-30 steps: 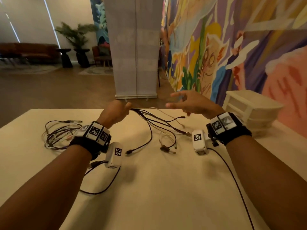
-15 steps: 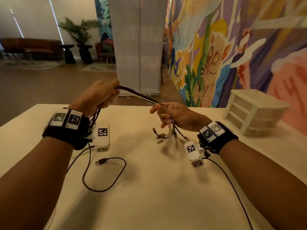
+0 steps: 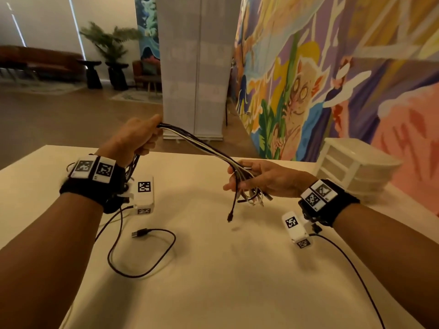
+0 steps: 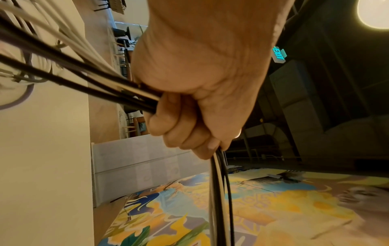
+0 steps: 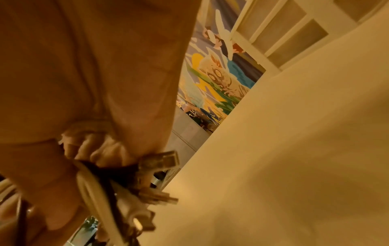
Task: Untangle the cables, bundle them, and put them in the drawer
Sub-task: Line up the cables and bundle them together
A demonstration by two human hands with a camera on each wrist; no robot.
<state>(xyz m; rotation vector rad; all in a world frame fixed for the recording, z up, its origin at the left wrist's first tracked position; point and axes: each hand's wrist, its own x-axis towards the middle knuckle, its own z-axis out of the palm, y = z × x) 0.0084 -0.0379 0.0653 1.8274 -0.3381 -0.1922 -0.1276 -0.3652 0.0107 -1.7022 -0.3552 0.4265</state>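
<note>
A bundle of black and white cables point(image 3: 202, 144) stretches in the air between both hands above the cream table point(image 3: 237, 269). My left hand point(image 3: 140, 138) grips one end in a fist, raised at the left; the wrist view shows the cables point(image 4: 118, 93) running through the curled fingers point(image 4: 174, 126). My right hand point(image 3: 259, 178) holds the other end lower at the right, fingers curled round the strands, with the plugs point(image 3: 251, 199) dangling below it. The plug ends point(image 5: 155, 166) show under the right hand point(image 5: 84, 149). A white drawer unit point(image 3: 354, 167) stands at the table's right edge.
A loose black USB cable point(image 3: 152, 252) lies curled on the table near my left forearm. Thin black wires run from the wrist cameras across the table. A painted mural wall is on the right, a white pillar behind the table.
The cables were lifted off the table. My left hand rose with one end, and my right hand closed round the other end, slid along and drew the strands into a straight bundle.
</note>
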